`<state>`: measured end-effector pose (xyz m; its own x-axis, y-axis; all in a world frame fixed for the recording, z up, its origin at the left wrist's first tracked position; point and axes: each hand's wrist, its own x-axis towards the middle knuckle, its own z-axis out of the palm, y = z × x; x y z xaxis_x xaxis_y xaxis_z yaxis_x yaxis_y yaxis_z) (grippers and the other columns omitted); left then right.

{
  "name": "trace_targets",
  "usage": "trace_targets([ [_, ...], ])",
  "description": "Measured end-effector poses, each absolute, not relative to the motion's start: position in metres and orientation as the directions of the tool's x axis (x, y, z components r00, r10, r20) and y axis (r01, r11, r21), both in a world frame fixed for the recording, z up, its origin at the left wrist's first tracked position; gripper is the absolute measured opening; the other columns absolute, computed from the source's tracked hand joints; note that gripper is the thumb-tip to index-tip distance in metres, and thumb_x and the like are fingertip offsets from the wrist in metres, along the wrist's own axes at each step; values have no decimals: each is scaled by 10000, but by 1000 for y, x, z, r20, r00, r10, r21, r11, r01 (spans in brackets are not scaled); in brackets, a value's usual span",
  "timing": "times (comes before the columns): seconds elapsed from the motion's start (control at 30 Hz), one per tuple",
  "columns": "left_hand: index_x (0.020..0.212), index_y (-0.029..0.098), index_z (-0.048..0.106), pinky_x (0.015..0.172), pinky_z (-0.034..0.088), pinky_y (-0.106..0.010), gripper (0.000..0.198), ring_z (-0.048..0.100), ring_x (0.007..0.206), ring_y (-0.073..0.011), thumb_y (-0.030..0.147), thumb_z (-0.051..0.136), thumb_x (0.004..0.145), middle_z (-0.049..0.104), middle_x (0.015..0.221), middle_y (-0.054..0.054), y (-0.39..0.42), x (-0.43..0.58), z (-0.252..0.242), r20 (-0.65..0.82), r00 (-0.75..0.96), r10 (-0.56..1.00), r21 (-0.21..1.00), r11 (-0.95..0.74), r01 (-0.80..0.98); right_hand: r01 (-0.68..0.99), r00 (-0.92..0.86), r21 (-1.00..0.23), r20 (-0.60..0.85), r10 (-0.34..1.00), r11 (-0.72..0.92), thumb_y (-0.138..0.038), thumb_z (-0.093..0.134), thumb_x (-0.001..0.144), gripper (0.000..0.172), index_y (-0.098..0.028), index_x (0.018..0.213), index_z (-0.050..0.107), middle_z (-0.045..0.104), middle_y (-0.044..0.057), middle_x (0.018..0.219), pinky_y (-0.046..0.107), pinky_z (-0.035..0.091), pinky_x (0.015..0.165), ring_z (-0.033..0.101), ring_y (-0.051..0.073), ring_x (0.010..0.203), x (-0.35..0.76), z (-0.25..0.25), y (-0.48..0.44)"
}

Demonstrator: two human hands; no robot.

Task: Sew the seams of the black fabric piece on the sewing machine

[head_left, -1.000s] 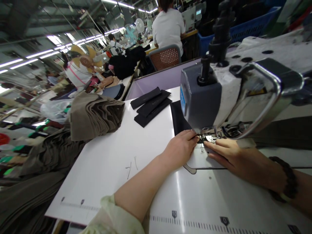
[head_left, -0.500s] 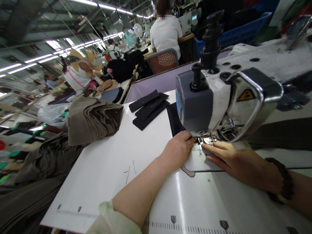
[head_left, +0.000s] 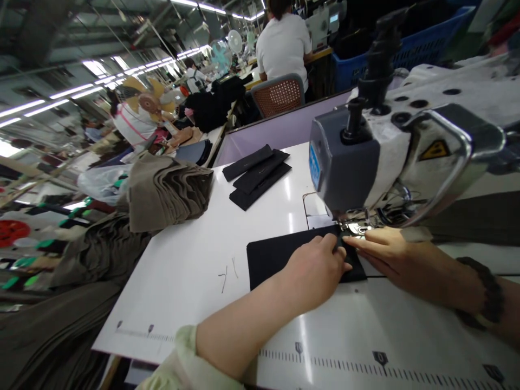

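Observation:
A black fabric piece [head_left: 276, 253] lies flat on the white sewing table [head_left: 195, 271], its right end under the presser foot [head_left: 351, 227] of the grey sewing machine [head_left: 390, 146]. My left hand [head_left: 317, 265] rests on the fabric's right part, fingers curled and pressing it down. My right hand [head_left: 385, 252] lies beside the presser foot, fingers stretched flat on the fabric's right edge. A dark bead bracelet [head_left: 483, 295] circles my right wrist.
A few black fabric strips [head_left: 258, 173] are stacked at the table's far side. A pile of taupe fabric pieces [head_left: 166, 192] sits at the left edge. A person in white sits on a chair [head_left: 278, 95] behind. A blue crate [head_left: 406, 51] stands at the back right.
The black fabric piece has swung from lying behind the needle to lying across the table in front of it. My left hand moved toward me with it. My right hand stayed by the presser foot.

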<state>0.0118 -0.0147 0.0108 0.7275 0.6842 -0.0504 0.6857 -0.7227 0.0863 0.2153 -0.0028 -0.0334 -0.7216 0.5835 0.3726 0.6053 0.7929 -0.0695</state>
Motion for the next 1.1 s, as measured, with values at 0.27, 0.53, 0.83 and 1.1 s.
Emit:
trace_targets([
  [0.27,871,132,597,562,460,-268,217,538,679,-173,308,481,924,502,782,-40,-13,11,6,-4,730,683,107,-726,680,610,-722,-96,340,602,786,-108,404,872,323,-145,1144,574,627,61,850,254,461,662,590,138,748,220,-42,-1],
  [0.53,894,127,614,604,475,-296,216,532,741,-193,268,455,932,557,861,-61,-13,6,11,7,780,626,116,-775,621,503,-770,-132,379,513,854,-130,342,897,284,-153,924,624,565,34,700,265,385,557,528,131,616,215,-18,-18],
  [0.83,901,79,618,770,499,-314,273,557,861,-193,164,364,952,617,929,-97,-17,4,16,-33,908,418,176,-892,417,480,-778,-134,391,491,867,-126,324,912,318,-166,802,619,509,12,627,288,315,569,450,136,572,213,-13,-29],
  [1.1,942,95,598,784,511,-305,218,564,921,-195,162,391,943,612,1007,-94,-10,3,9,-4,864,504,126,-857,500,541,-746,-104,399,533,835,-130,331,901,292,-159,788,598,526,19,637,274,347,549,494,132,568,210,-15,-22],
])
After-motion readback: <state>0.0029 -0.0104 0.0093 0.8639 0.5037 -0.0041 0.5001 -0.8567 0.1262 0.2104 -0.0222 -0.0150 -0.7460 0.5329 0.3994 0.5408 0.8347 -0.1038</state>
